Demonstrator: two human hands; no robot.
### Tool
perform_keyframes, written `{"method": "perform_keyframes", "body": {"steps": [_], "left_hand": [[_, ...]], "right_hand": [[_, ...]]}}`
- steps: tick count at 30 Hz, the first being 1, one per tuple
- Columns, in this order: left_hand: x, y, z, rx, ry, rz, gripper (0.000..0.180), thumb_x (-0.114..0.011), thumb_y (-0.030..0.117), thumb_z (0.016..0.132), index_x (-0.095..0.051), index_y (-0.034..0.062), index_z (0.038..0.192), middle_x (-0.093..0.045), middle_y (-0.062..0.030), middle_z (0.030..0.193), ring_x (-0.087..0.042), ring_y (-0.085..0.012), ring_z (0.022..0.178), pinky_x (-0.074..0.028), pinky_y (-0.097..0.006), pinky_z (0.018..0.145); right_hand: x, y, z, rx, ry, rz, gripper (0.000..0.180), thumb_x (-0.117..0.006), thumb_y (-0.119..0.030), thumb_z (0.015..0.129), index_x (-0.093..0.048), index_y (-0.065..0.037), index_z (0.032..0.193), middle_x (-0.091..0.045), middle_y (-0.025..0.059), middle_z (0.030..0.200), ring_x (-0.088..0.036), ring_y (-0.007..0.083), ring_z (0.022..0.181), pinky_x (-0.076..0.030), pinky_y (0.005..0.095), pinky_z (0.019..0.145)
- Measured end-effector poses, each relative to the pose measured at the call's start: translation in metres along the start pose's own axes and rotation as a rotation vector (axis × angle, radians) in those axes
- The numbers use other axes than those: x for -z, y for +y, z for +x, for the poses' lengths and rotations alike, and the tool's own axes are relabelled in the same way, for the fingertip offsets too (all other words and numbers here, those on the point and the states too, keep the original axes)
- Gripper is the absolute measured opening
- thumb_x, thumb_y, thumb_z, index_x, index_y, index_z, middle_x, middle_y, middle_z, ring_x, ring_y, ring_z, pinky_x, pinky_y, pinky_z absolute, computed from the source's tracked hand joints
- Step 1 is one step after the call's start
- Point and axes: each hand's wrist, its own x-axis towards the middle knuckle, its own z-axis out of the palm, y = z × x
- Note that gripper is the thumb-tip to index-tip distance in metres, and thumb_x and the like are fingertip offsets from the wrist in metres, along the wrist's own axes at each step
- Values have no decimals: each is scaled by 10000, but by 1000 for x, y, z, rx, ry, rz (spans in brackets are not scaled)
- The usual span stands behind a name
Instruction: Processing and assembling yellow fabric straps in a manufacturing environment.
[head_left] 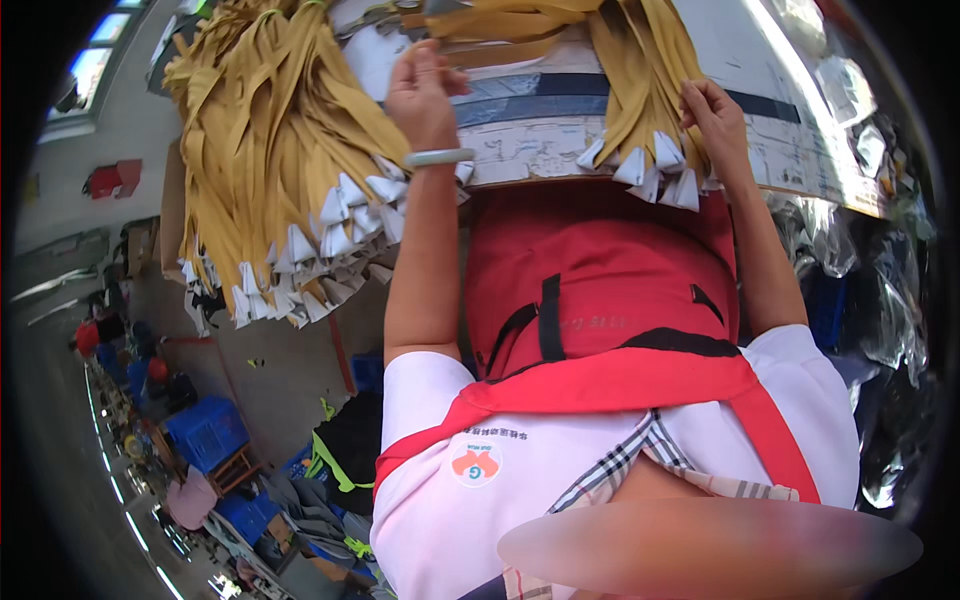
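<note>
My left hand (425,95), with a pale bangle at the wrist, is raised over the table with its fingers pinched together. What it pinches, if anything, I cannot make out. Tan straps (500,25) lie just beyond its fingertips. Farther right, my right hand (715,115) is closed at the right edge of a bundle of tan straps (640,70). White tips (665,170) on this bundle hang at the table's near edge. A bigger heap of tan straps (270,130) with white ends droops over the edge left of my left hand.
Dark tape strips (540,97) cross the worn white table (530,150). Clear plastic wrapping (890,300) bunches at the right. Blue crates (205,432) and a black and neon-green pile (345,450) stand low at the left. My red apron (610,270) is close to the table edge.
</note>
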Motion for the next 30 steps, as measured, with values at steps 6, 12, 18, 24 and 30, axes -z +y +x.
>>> {"method": "perform_keyframes", "body": {"steps": [6,12,18,24,30], "left_hand": [[6,-7,-15,42,-230,135,143,-620,72,957,-675,3,1069,-662,-49,883,-617,-96,722,-525,-233,649],[-55,-28,-93,-216,-759,642,258,-761,117,795,-677,32,1023,-642,-119,1000,-635,-271,846,-517,-351,752],[-45,-52,-93,-259,-915,723,196,-705,95,822,-673,34,1006,-643,-141,975,-629,-339,913,-509,-397,796],[-40,-54,-94,-163,-767,646,141,-659,62,877,-679,26,1011,-659,-128,889,-650,-280,764,-525,-345,685],[-31,-59,-97,455,-596,241,128,-630,59,941,-678,15,1051,-676,-57,878,-648,-107,723,-550,-250,624]], "right_hand": [[19,-4,-20,-19,-83,-203,283,-640,-296,960,-652,-13,940,-590,1,726,-534,66,641,-444,260,600],[-7,-21,-31,226,-285,-414,226,-677,-221,917,-648,0,952,-631,117,806,-597,223,719,-471,311,673],[-18,-20,-32,337,-333,-443,203,-676,-210,913,-654,-12,947,-635,110,830,-616,255,736,-483,334,670],[-33,-16,-42,338,-409,-372,189,-644,-224,898,-651,-43,953,-653,129,878,-631,318,846,-497,391,746],[-53,-14,-48,360,-439,-313,153,-663,-155,892,-639,-28,972,-622,118,944,-611,311,850,-492,369,744]]}}
